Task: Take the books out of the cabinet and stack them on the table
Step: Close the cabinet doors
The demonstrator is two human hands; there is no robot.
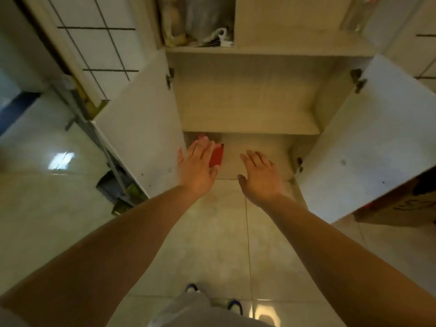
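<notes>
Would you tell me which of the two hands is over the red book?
The left hand: its fingers overlap the red book on the bottom shelf, while the right hand hovers apart from it.

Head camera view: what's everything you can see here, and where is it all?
Cabinet: one, beige, straight ahead.
Doors: two, white, swung open at either side.
Book: one showing, red, bottom shelf at left, partly behind the left hand.
Bags: a bundle, pale, upper left compartment.
Box: one, brown cardboard, behind the right door.
Floor: glossy cream tiles.
Wall: white tiles, upper left.
Shoes: two, dark with white, bottom centre.
Left hand: open, reaching over the book.
Right hand: open, in front of the bottom shelf, holding nothing.
</notes>
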